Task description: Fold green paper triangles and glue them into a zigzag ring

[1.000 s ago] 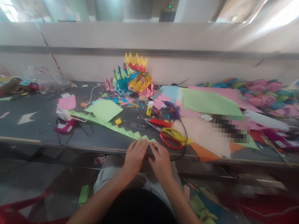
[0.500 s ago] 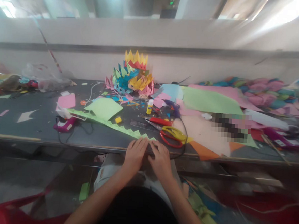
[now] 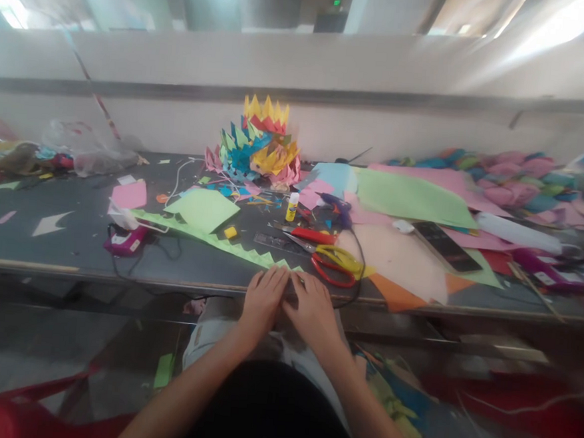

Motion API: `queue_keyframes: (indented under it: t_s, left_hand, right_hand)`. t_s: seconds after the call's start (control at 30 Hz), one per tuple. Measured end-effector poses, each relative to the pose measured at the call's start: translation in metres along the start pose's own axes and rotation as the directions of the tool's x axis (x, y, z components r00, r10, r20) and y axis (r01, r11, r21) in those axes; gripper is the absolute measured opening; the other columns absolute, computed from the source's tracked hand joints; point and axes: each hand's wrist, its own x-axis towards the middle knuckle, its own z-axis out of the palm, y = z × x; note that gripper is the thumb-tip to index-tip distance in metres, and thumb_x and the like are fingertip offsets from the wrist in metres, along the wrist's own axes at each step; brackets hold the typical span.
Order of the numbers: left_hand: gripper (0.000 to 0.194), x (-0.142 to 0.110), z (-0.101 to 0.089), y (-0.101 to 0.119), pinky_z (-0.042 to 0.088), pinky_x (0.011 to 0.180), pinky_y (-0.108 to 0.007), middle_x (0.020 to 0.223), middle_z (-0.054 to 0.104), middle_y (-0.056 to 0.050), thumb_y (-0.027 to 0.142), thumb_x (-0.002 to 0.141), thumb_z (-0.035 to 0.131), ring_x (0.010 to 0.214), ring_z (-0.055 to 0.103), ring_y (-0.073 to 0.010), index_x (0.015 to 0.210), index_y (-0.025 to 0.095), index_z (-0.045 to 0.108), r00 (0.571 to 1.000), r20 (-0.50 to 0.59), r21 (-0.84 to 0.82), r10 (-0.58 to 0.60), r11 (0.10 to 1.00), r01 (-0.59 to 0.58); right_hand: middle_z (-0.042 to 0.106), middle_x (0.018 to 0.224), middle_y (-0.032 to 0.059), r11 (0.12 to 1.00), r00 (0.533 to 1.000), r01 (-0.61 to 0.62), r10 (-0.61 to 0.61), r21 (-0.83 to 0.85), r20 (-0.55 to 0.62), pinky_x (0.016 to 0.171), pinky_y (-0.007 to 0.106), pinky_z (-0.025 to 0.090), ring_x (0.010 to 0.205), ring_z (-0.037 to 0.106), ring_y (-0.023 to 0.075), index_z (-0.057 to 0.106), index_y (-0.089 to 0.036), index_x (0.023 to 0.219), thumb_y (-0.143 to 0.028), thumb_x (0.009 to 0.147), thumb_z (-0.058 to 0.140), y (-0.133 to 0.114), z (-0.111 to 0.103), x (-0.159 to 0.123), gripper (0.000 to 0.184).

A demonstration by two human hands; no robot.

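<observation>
A long light green paper strip (image 3: 215, 240) with a zigzag upper edge runs from the left of the table to my hands. Its right end is at the table's front edge, where my left hand (image 3: 265, 296) presses fingers over it. Close beside it, my right hand (image 3: 314, 309) has bent fingers on the same end, thumb toward the left hand. Part of the strip is hidden under the fingers. Just beyond my right hand lie scissors (image 3: 336, 264) with yellow and red handles. A glue stick (image 3: 291, 207) stands upright farther back.
Folded paper crowns (image 3: 261, 150) are piled at the back. A purple glue gun (image 3: 337, 209) with a cable lies behind the scissors. Paper sheets (image 3: 408, 197) and a phone (image 3: 447, 246) cover the right side. A purple device (image 3: 125, 239) sits left, near the table's front edge.
Both hands stay at the strip's right end, with only a slight shift of the fingers. The view has tilted a little. Nothing else has visibly moved.
</observation>
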Motion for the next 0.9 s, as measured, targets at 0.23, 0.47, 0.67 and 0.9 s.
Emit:
queue_keyframes:
  t_s: [0.23,0.47,0.67,0.9]
  left_hand:
    - [0.054,0.002,-0.014,0.002,0.034,0.103,-0.042,0.140,0.044,-0.010,0.022,0.082,0.049,0.130,0.038,-0.0224,0.135,0.013,0.040,0.997,0.075,-0.148,0.006,0.989,0.005]
    - [0.034,0.014,-0.072,-0.073,0.038,0.102,-0.035,0.125,0.058,-0.008,0.030,0.088,0.047,0.118,0.050,-0.0180,0.118,0.019,0.056,0.995,-0.097,-0.283,-0.004,0.959,-0.023]
    - [0.037,0.046,-0.090,-0.174,0.041,0.095,-0.036,0.117,0.063,-0.009,0.037,0.086,0.047,0.109,0.056,-0.0232,0.114,0.016,0.059,0.952,0.290,-0.051,-0.102,0.991,0.122]
    - [0.029,0.055,-0.096,-0.194,0.044,0.080,-0.027,0.100,0.068,-0.005,0.039,0.077,0.056,0.091,0.061,-0.0202,0.096,0.020,0.066,0.857,0.512,-0.107,-0.058,0.986,0.130]
  right_hand:
    - [0.062,0.107,0.0106,0.999,0.981,0.049,-0.051,0.017,0.185,0.088,0.038,0.044,0.098,0.056,0.0244,0.064,-0.017,0.108,-0.028,0.081,0.055,0.008,-0.025,0.025,0.030]
    - [0.068,0.097,0.0093,0.965,0.980,0.005,-0.056,0.264,0.188,0.082,0.034,0.047,0.091,0.062,0.0215,0.065,-0.016,0.106,-0.026,0.083,0.054,0.031,-0.026,0.048,0.027]
    - [0.068,0.082,0.0047,0.942,0.917,-0.163,0.035,0.294,0.397,0.065,0.027,0.045,0.072,0.062,0.0172,0.066,-0.017,0.096,-0.026,0.075,0.062,0.028,-0.033,0.067,0.024]
    - [0.065,0.070,0.0006,0.924,0.885,-0.221,0.055,0.311,0.463,0.057,0.023,0.039,0.063,0.059,0.0142,0.062,-0.018,0.075,-0.023,0.075,0.060,0.024,-0.043,0.068,0.005]
